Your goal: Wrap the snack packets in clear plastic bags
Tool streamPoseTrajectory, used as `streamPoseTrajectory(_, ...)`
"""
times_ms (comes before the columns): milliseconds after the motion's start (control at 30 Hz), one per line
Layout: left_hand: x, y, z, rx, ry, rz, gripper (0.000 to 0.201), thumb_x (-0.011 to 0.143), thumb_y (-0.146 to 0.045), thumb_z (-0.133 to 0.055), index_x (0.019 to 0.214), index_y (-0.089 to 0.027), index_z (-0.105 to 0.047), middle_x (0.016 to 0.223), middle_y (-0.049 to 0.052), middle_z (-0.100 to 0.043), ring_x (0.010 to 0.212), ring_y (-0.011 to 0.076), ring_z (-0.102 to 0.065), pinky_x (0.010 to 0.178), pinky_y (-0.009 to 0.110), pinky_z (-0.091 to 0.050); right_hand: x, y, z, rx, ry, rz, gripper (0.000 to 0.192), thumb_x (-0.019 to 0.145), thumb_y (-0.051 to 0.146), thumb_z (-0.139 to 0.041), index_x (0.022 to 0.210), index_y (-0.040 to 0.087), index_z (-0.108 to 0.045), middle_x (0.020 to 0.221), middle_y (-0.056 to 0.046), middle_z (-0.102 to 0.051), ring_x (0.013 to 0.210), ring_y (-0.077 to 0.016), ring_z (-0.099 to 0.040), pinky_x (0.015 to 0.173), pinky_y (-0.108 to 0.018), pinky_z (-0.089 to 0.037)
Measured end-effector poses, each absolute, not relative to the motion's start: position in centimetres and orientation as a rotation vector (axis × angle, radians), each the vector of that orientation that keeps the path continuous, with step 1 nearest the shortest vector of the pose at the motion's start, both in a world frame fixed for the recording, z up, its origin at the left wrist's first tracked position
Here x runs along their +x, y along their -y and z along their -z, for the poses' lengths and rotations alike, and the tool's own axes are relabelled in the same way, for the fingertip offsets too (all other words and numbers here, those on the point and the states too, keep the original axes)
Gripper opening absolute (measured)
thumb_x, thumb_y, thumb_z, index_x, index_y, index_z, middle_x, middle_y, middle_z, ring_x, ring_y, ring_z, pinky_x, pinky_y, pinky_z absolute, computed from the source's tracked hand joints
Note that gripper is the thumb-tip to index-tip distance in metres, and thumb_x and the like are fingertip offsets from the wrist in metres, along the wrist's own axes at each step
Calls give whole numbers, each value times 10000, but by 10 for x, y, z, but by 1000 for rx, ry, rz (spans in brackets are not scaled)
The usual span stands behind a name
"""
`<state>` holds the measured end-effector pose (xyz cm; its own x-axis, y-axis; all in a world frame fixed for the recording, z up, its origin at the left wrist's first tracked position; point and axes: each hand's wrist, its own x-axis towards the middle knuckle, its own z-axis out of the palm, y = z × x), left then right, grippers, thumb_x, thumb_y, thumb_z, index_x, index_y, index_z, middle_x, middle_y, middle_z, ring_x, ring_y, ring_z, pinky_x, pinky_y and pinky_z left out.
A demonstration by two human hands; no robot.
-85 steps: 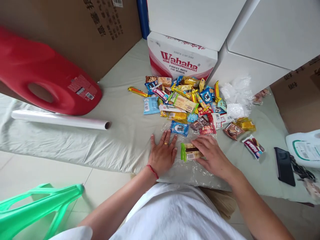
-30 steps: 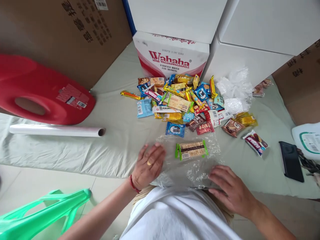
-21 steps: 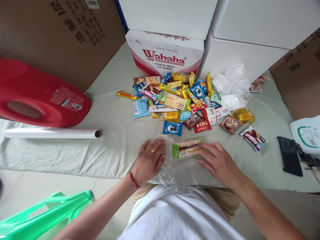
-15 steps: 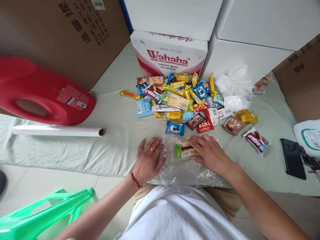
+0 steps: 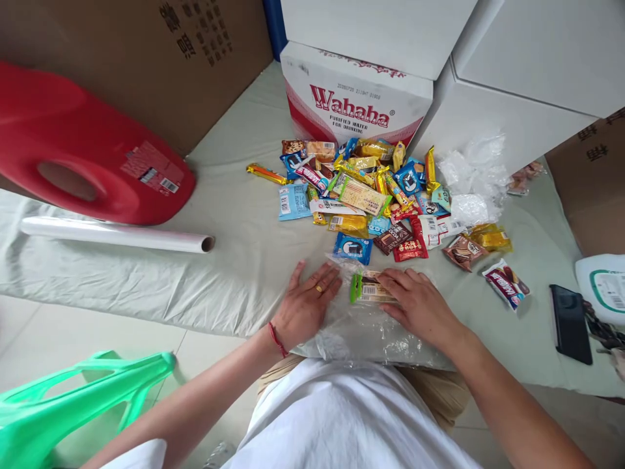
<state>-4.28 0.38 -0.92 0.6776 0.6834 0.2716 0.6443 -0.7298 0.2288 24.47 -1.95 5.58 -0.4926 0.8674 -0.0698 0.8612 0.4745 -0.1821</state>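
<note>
A sheet of clear plastic film (image 5: 361, 342) lies at the near edge of the cloth-covered surface. On it is a small stack of snack bars (image 5: 370, 291) in clear wrappers with green ends. My right hand (image 5: 420, 303) grips the stack's right end, fingers over the top and thumb along the near side. Flat on the film's left part rests my left hand (image 5: 307, 303), fingers extended and holding nothing. Just beyond the film is a blue snack packet (image 5: 352, 249), at the front of a heap of mixed wrapped snacks (image 5: 364, 195).
A film roll (image 5: 117, 236) and a red jug (image 5: 97, 156) lie to the left. Behind the heap stands a Wahaha carton (image 5: 356, 98). Crumpled clear plastic (image 5: 473, 179), a loose snack packet (image 5: 506, 284) and a phone (image 5: 571, 324) are on the right. A green stool (image 5: 88, 404) stands below left.
My left hand has slid right across the film, nearer the snack bars. My right hand stays on the bars. The whole view has shifted slightly.
</note>
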Motion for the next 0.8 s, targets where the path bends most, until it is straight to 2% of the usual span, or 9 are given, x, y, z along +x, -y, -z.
streamPoseTrajectory(67,-42,-4,11,2709,-1205,-441,490,970,-138,-459,1448,-190,-555,1543,114,-538,1474,303,-447,1262,664,31,249,16,-56,-1654,2619,-277,610,977,375,-646,1535,231,-448,1533,-144,-514,1228,-343,-558,993,-522,-484)
streamPoseTrajectory(133,-41,-4,11,2674,-1236,-347,545,963,-137,-447,1501,-197,-506,1589,139,-468,1487,315,-428,1249,691,21,254,15,-61,-1667,2514,-235,653,977,381,-638,1563,226,-397,1579,-173,-444,1303,-368,-525,1009,-552,-485)
streamPoseTrajectory(200,-39,-3,8,2649,-1236,-265,565,961,-155,-453,1522,-207,-486,1631,155,-390,1505,322,-402,1245,699,-9,258,18,-71,-1587,2371,-214,581,985,361,-626,1517,212,-447,1504,-186,-503,1300,-347,-538,1015,-527,-499)
streamPoseTrajectory(267,-37,-3,6,2625,-1232,-227,573,956,-168,-462,1527,-214,-483,1652,161,-344,1518,329,-378,1239,706,-20,258,23,-80,-1462,2290,-272,421,997,309,-610,1406,239,-545,1294,-135,-639,1176,-287,-611,967,-453,-533)
streamPoseTrajectory(333,-36,-4,4,2602,-1219,-224,589,943,-155,-464,1529,-213,-480,1654,165,-341,1524,332,-367,1234,715,-14,255,26,-84,-1397,2337,-370,326,1003,286,-597,1329,268,-594,1154,-88,-689,1059,-255,-642,905,-412,-557)
streamPoseTrajectory(500,-43,-9,4,2529,-1152,-281,649,887,-125,-467,1533,-190,-470,1656,163,-349,1534,317,-349,1243,691,18,245,13,-64,-1603,2615,-399,545,953,372,-661,1451,193,-529,1381,-163,-599,1178,-350,-571,972,-532,-531)
streamPoseTrajectory(567,-46,-10,4,2501,-1105,-331,648,887,-164,-478,1534,-207,-471,1657,143,-359,1534,309,-350,1258,662,21,244,4,-56,-1638,2657,-413,580,931,357,-689,1458,179,-525,1370,-173,-589,1175,-361,-553,991,-552,-512)
streamPoseTrajectory(700,-44,-9,3,2465,-1146,-441,518,998,-335,-448,1503,-238,-515,1622,115,-433,1509,297,-396,1268,640,25,246,-4,-54,-1616,2649,-482,606,879,344,-754,1426,184,-548,1223,-159,-594,1133,-344,-544,982,-524,-504)
streamPoseTrajectory(800,-39,-7,3,2480,-1194,-448,495,1043,-396,-420,1504,-238,-511,1622,119,-429,1501,290,-410,1267,651,16,244,-4,-57,-1602,2640,-490,607,851,363,-790,1394,205,-569,1187,-140,-576,1109,-331,-537,976,-505,-494)
